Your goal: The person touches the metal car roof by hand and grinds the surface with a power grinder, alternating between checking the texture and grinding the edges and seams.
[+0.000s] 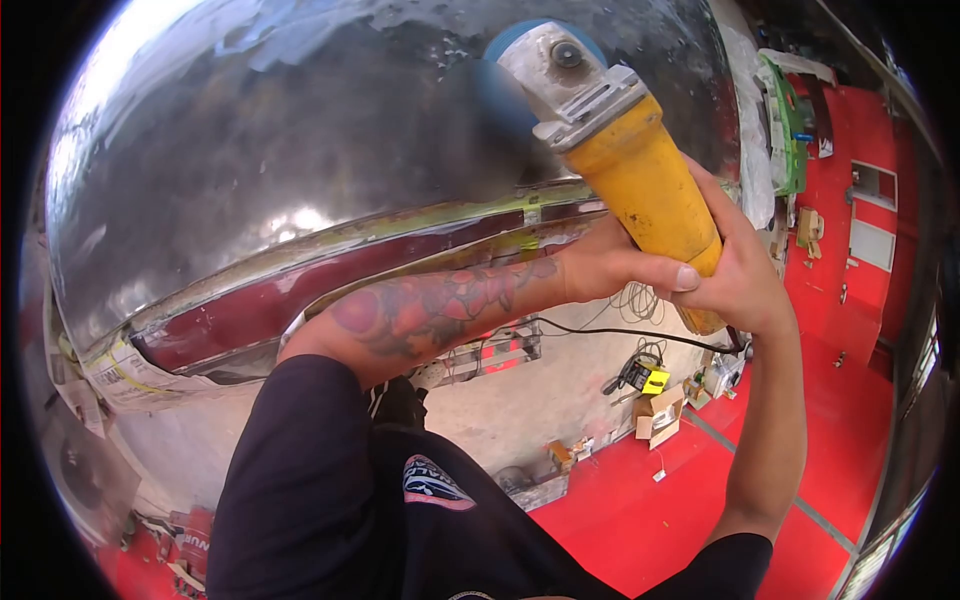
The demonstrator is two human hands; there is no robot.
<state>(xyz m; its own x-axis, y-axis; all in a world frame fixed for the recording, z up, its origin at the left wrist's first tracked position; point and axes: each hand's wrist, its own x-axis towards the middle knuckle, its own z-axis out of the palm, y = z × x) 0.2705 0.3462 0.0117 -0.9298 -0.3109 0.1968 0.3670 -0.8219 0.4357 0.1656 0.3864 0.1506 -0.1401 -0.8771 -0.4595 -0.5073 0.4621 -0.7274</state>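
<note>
A yellow angle grinder (640,180) with a scuffed metal gear head is held up at a slant over a bare, shiny metal panel (300,130). Its blue disc (497,85) sits at the top, overlapping the panel in this view. From the left, my left hand (610,262) grips the lower part of the yellow body, thumb across it and fingers hidden underneath. My right hand (745,270) wraps the body from the other side, close by the left thumb. A black power cord (640,334) runs off to the left from near my right wrist.
Yellowish tape and masking paper (140,370) edge the panel, above a dark red strip (230,300). On the floor lie an open cardboard box (660,415), a black and yellow item (652,380) and coiled wire (638,300). Red flooring (620,525) spreads to the right.
</note>
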